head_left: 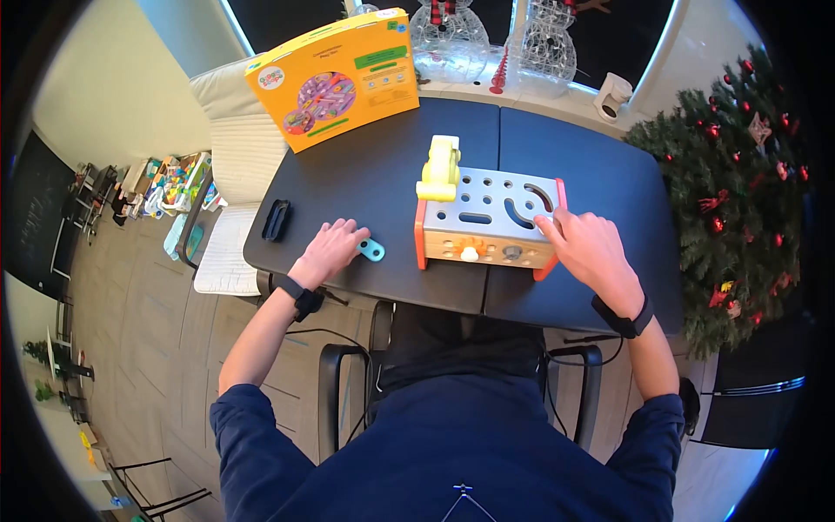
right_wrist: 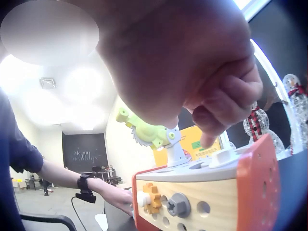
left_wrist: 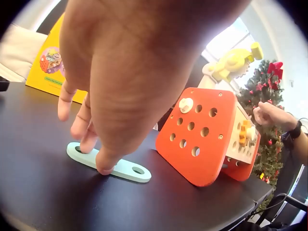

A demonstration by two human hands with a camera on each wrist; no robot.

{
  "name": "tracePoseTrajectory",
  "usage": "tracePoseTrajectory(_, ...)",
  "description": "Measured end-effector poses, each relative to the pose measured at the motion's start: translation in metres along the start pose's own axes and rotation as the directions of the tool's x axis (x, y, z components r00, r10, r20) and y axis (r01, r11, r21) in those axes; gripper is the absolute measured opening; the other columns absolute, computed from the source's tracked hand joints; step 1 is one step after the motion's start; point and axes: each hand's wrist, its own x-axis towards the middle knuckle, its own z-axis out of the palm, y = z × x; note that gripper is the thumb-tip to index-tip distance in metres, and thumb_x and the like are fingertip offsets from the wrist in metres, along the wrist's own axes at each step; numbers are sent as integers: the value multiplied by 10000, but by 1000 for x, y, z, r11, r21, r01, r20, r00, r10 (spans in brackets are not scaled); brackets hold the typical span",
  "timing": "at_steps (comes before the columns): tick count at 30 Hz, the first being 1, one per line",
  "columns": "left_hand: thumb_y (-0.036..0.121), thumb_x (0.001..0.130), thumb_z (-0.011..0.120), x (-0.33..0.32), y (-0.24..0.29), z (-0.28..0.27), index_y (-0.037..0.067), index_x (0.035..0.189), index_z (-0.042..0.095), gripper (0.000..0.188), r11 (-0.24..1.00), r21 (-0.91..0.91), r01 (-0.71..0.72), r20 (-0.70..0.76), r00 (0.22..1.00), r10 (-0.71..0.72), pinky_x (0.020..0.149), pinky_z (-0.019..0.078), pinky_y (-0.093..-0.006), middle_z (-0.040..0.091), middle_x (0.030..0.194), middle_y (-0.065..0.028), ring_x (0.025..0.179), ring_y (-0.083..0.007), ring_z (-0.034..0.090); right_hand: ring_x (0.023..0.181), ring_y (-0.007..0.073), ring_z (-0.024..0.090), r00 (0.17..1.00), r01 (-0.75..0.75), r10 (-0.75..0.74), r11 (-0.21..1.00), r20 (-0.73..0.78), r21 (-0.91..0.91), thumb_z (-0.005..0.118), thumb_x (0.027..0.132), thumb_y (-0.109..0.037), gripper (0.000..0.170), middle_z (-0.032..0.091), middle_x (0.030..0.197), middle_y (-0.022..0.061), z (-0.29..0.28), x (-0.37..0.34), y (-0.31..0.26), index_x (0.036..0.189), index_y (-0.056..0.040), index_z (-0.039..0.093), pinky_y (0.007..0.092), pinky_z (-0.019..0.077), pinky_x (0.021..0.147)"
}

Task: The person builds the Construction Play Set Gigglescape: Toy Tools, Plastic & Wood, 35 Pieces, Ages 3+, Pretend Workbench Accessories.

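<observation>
My left hand (head_left: 329,250) reaches down to a teal toy strip with holes (left_wrist: 130,169) lying on the table. Its thumb and fingers pinch the strip near one end. At the right end of a toy workbench, my right hand (head_left: 596,252) hovers close over the grey top, fingers curled and nothing visible in them. Below those fingers, a small white piece (right_wrist: 224,158) sits on the top. The workbench has orange-red end panels (left_wrist: 197,139). An orange gear (right_wrist: 152,198) and a grey bolt (right_wrist: 178,206) are on its wooden front. A yellow-green toy saw (head_left: 442,165) stands at its left.
A yellow box (head_left: 335,83) stands at the table's back left. Nearer the left edge lies a black object (head_left: 277,220). A decorated tree (head_left: 718,200) borders the table's right side. Behind the table are wire snowmen (head_left: 544,48) and a small white device (head_left: 612,96).
</observation>
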Motion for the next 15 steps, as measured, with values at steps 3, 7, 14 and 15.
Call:
tracePoseTrajectory(3, 235, 951, 764, 11, -4, 5, 107, 1253, 664, 344, 999, 48, 18, 0, 1000, -18, 978, 547, -496, 669, 1164, -118, 1170, -343, 654, 583, 409, 682, 998, 63, -63, 997, -20, 33, 560, 1101, -472, 535, 644, 588, 191, -5, 0, -11, 842, -20, 682, 495, 548, 565)
tracePoseTrajectory(7, 282, 931, 779, 27, 2, -15, 50, 1202, 662, 375, 985, -166, 42, -109, 992, -61, 952, 551, -477, 674, 1108, -117, 1128, -321, 666, 584, 411, 677, 992, 127, -128, 989, 6, 73, 572, 1105, -422, 462, 650, 600, 174, -9, 2, -23, 883, -25, 649, 503, 535, 557)
tracePoseTrajectory(14, 276, 945, 779, 33, 54, -118, 27, 1216, 664, 386, 937, -303, -177, -301, 950, 82, 985, 521, -460, 633, 1121, -141, 1108, -347, 604, 807, 404, 718, 970, 243, -240, 939, -42, 242, 622, 1083, -318, 287, 728, 872, 200, 8, 14, -32, 1137, -37, 652, 497, 565, 677)
tracePoseTrajectory(15, 276, 947, 782, 37, 57, -115, 25, 1234, 664, 399, 928, -283, -242, -321, 936, 147, 1005, 516, -461, 627, 1156, -147, 1136, -352, 593, 864, 401, 724, 951, 309, -289, 908, -109, 283, 628, 1078, -307, 291, 735, 941, 204, 16, 17, -32, 1198, -43, 652, 497, 572, 708)
